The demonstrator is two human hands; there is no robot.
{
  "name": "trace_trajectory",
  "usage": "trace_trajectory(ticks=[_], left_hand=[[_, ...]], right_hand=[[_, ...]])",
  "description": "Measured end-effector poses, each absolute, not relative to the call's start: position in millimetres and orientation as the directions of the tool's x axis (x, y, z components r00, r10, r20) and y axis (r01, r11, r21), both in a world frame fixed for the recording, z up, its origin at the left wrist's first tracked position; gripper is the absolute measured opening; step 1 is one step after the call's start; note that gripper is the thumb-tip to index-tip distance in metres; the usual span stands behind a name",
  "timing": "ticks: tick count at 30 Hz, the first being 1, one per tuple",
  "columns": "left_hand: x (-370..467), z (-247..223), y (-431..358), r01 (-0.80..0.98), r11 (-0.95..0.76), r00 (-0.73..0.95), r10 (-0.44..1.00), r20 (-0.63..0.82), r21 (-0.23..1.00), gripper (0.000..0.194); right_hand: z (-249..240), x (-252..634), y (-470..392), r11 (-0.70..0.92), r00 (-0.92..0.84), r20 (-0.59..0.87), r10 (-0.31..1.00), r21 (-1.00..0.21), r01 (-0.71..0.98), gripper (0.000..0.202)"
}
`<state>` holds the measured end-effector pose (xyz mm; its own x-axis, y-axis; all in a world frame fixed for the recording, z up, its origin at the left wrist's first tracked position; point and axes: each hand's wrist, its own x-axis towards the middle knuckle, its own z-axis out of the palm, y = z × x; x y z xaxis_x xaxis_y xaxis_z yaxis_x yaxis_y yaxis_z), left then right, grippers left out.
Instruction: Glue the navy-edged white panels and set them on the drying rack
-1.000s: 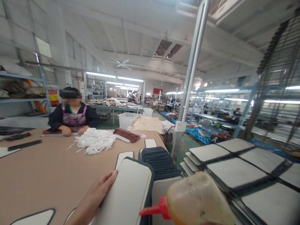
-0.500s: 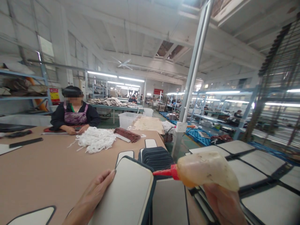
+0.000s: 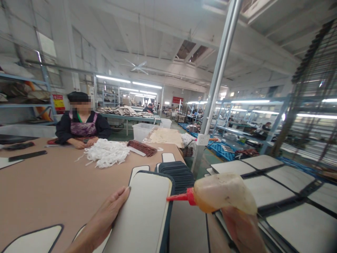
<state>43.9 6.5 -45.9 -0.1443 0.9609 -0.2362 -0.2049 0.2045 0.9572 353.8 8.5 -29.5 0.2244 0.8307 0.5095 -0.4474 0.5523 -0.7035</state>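
My left hand (image 3: 112,211) is closed on the left edge of a cream panel (image 3: 143,211) with rounded corners and a dark border, which it holds up at a tilt. In my right hand (image 3: 242,225) is a cloudy squeeze bottle (image 3: 223,193) with amber liquid, lying sideways. Its red nozzle (image 3: 181,197) points left, and the tip is at the panel's right edge. Whether the tip touches cannot be made out. Behind the panel sits a stack of dark-edged pieces (image 3: 177,175), and another pale panel (image 3: 188,225) lies below the bottle.
On the brown table (image 3: 52,189) are a heap of white strips (image 3: 106,153) and a brown bundle (image 3: 143,147). A co-worker (image 3: 83,123) sits across it. A metal post (image 3: 214,88) rises beyond the table, and more pale panels (image 3: 273,189) lie at right.
The bottle has moved left and slightly down along the panel's right edge. My left hand keeps its hold on the panel. The whole view has shifted slightly.
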Motion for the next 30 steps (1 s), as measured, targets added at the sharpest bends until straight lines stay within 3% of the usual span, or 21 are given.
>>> trace_trajectory(ticks=[15, 21, 25, 30], left_hand=[[34.3, -66.4, 11.7, -0.341, 0.267, 0.033, 0.961, -0.273, 0.901, 0.051], [32.8, -72.8, 14.7, -0.354, 0.271, 0.044, 0.961, -0.273, 0.895, 0.048], [32.1, -73.4, 19.1, -0.383, 0.3, 0.063, 0.952, -0.299, 0.874, 0.046], [33.2, -69.7, 23.7, -0.412, 0.267, 0.024, 0.959, -0.282, 0.871, 0.024]], right_hand=[[-41.7, 344.5, 17.3, 0.467, 0.256, 0.39, 0.884, -0.746, -0.474, 0.039], [-51.1, 341.7, 8.7, 0.454, 0.256, 0.375, 0.891, -0.769, -0.45, 0.048], [-54.4, 341.4, 6.2, 0.425, 0.23, 0.358, 0.905, -0.796, -0.432, 0.042], [-57.4, 342.4, 3.2, 0.447, 0.113, 0.444, 0.889, -0.788, -0.424, 0.031]])
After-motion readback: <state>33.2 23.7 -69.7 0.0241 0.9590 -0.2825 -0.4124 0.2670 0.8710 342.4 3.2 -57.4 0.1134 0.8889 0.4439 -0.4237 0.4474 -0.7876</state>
